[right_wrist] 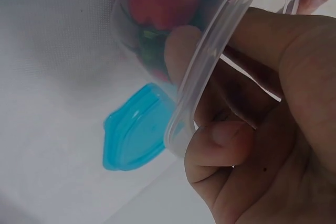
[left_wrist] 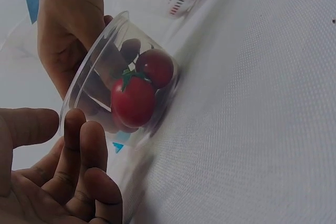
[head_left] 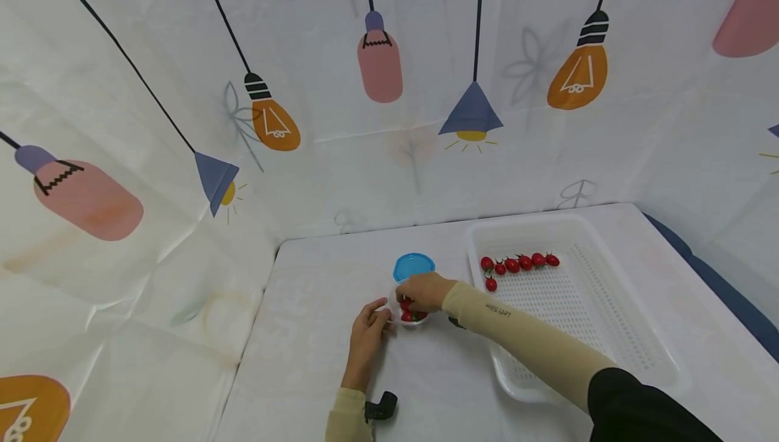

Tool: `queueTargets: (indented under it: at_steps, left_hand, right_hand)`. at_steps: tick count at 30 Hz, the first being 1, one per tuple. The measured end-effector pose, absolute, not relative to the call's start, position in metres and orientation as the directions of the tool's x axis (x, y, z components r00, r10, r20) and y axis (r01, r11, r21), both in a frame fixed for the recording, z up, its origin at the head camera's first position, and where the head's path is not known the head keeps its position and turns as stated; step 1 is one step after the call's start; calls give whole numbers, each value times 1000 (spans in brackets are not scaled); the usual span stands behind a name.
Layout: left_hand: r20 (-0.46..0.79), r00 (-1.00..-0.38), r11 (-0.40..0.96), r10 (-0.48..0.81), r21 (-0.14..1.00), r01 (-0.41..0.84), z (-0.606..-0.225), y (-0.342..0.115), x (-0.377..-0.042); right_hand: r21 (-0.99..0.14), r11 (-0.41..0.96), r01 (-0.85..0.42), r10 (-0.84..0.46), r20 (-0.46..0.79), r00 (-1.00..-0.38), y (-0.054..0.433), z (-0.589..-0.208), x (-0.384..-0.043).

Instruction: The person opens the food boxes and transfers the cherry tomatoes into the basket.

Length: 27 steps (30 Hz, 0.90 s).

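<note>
A clear plastic container [head_left: 414,323] with several red cherry tomatoes [left_wrist: 133,100] in it stands on the white table. At its left side my left hand [head_left: 367,334] pinches the rim between thumb and fingertips [left_wrist: 73,121]. From above, my right hand [head_left: 425,291] reaches over the rim, its fingers down inside among the tomatoes. One fingertip [right_wrist: 182,51] shows through the clear wall beside a green stem. I cannot tell whether those fingers hold a tomato. Just behind the container lies a blue lid [head_left: 414,265].
To the right is a white perforated tray [head_left: 584,286]. Several cherry tomatoes [head_left: 512,265] form a row near its far left corner, with another tomato [head_left: 491,284] in front of the row's left end. A printed cloth [head_left: 316,178] hangs behind the table.
</note>
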<state>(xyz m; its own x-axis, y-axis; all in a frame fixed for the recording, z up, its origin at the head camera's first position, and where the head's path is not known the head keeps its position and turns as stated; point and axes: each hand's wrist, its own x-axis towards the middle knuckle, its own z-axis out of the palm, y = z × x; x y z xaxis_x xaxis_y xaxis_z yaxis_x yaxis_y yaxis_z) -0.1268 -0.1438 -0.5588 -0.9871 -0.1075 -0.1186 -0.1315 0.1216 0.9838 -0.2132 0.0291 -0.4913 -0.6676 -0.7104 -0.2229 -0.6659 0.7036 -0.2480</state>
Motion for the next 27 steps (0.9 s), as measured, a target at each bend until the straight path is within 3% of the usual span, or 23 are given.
queueTargets:
  at_steps: [10, 27]
  left_hand:
    - [-128, -985, 113, -112, 984, -141, -557, -144, -127]
    - [-123, -986, 112, -113, 985, -135, -556, -145, -126]
  right_hand:
    - [-252, 689, -680, -725, -224, -651, 30, -492, -214]
    - [-392, 692, -607, -712, -229, -664, 32, -488, -214]
